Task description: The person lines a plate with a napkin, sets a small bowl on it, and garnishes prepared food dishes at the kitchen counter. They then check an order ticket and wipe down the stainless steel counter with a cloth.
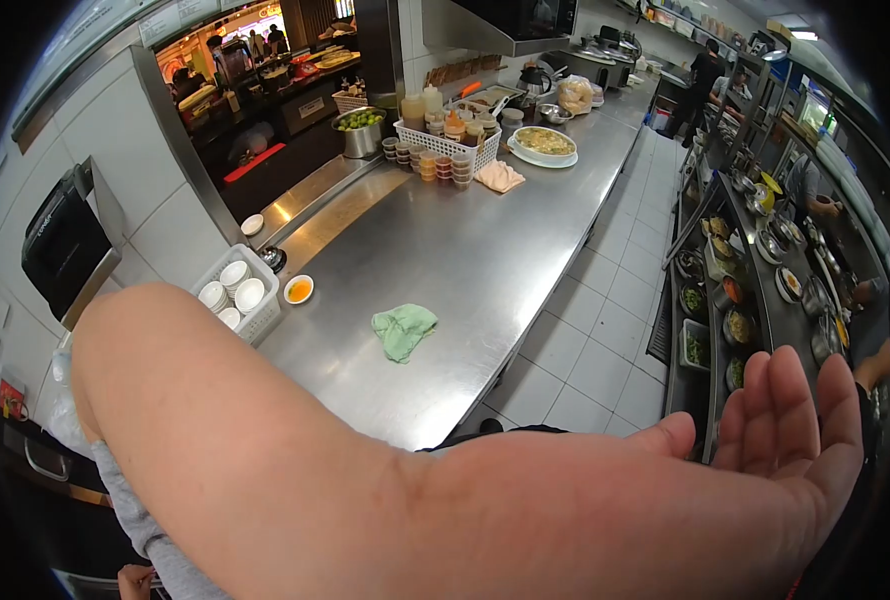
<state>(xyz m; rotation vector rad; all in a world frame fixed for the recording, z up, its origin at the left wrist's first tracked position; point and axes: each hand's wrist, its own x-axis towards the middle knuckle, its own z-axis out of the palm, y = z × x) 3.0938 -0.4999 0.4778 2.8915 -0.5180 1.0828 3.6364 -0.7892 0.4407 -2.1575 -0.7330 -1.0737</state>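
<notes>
My left forearm crosses close in front of the camera from the left. Beyond it, my left hand point(795, 440) shows at the right, palm partly visible, fingers stretched and slightly curled, with nothing in it. My right hand is not seen. Past the forearm, a crumpled green cloth point(404, 331) lies on the steel counter point(445, 240). To its left stand a small white dish of orange sauce point(299, 290) and a white basket point(259, 322) holding several white cups point(250, 294).
Farther along the counter are a white basket of bottles point(487, 150), lidded sauce cups point(441, 170), a pink cloth point(500, 176), a bowl of yellowish food point(545, 143) and a pot of green fruit point(361, 130). Shelves with food containers line the right; people stand there. Another hand point(136, 581) shows bottom left.
</notes>
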